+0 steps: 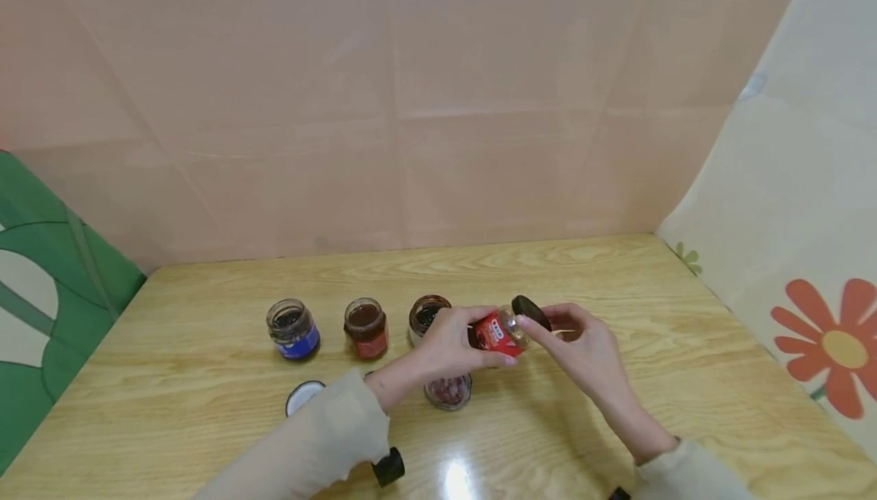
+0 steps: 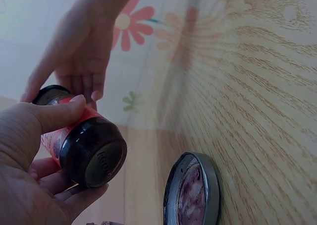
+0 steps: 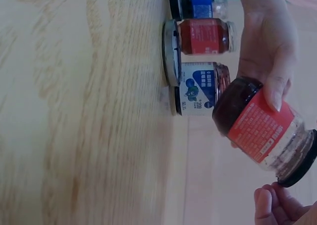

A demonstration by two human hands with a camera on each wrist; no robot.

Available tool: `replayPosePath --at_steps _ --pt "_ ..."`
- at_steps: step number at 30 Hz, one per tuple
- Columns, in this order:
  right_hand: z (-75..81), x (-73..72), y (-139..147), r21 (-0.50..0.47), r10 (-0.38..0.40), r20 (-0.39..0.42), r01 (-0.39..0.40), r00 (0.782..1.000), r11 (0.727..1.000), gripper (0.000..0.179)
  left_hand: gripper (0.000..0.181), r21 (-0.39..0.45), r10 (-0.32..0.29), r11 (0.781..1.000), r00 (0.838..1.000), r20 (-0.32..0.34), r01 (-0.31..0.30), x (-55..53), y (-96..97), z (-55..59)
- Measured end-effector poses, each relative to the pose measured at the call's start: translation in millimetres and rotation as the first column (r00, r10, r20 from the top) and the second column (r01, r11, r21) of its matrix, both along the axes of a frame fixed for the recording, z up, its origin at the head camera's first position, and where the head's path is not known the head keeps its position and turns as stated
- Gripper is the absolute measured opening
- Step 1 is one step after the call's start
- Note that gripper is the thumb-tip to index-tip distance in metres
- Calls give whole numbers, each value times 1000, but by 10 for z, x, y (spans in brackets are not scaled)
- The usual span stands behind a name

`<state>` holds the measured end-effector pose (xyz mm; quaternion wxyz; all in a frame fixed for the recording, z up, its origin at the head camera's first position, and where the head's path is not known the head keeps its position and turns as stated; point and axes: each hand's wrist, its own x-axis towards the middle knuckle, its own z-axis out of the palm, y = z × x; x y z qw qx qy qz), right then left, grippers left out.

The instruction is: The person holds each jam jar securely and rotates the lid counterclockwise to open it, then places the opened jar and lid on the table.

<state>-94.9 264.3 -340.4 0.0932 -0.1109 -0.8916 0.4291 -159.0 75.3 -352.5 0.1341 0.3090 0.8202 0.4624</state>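
Note:
Above the table, my left hand (image 1: pixel 448 344) grips a glass jar with a red label (image 1: pixel 500 335), tilted with its mouth toward the right. Dark contents sit at the jar's base end, while the glass near the mouth looks clear. My right hand (image 1: pixel 591 349) holds a black lid (image 1: pixel 530 311) by its edge, thumb on the near side. The lid sits aslant at the jar's mouth; in the right wrist view the lid (image 3: pixel 299 161) overlaps the rim. Below the left hand, an upturned lid with purplish residue (image 1: pixel 448 392) lies on the wood.
Three lidless jars stand in a row to the left: a blue-labelled jar (image 1: pixel 294 330), a red-labelled jar (image 1: pixel 366 330) and a white-labelled jar with blueberries pictured (image 3: pixel 198 90). A white-lined lid (image 1: pixel 304 396) lies partly behind my left sleeve. The table (image 1: pixel 685 378) meets a draped backdrop.

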Motion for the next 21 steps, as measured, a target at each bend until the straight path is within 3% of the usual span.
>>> replayPosePath --at_steps 6,12,17,21 --pt "-15 -4 -21 -22 -23 -2 23 1000 1000 55 68 3 -9 1000 1000 -10 9 9 -19 4" --pt "-29 -12 -12 -108 17 -12 -18 1000 994 51 64 3 -9 1000 1000 -10 9 13 -30 7" --pt "-67 -17 36 -170 122 -82 -134 989 976 48 64 14 -17 1000 999 51 16 10 -37 21" --pt "-96 -25 85 -216 250 -174 -285 952 934 44 65 6 -27 1000 996 82 27 5 -47 29"
